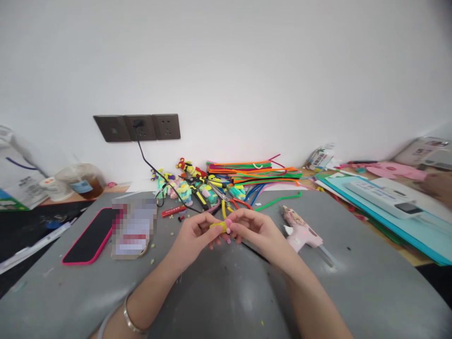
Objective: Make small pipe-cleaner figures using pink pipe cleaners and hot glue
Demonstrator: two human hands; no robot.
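Observation:
Between my fingertips is a small yellow and pink pipe-cleaner figure (223, 227), held above the grey mat (226, 292). My left hand (197, 230) pinches its yellow side, while the thumb and fingers of my right hand (252, 228) close on the pink end. Fingers cover much of the figure. Just beyond my hands lie pliers (223, 195) and several finished pastel pipe-cleaner figures (185, 192). To the right of my right hand, a pink glue gun (300, 228) rests on its side with a clear glue stick out of its back.
Bundled pipe cleaners (254, 172) lie along the wall. On the left are a pink-edged phone (92, 235), a second phone (136, 230) and a drink cup (84, 181). A black cord (144, 157) runs from the wall socket. Blue folders (388, 212) are at right, near another person's hand (438, 186).

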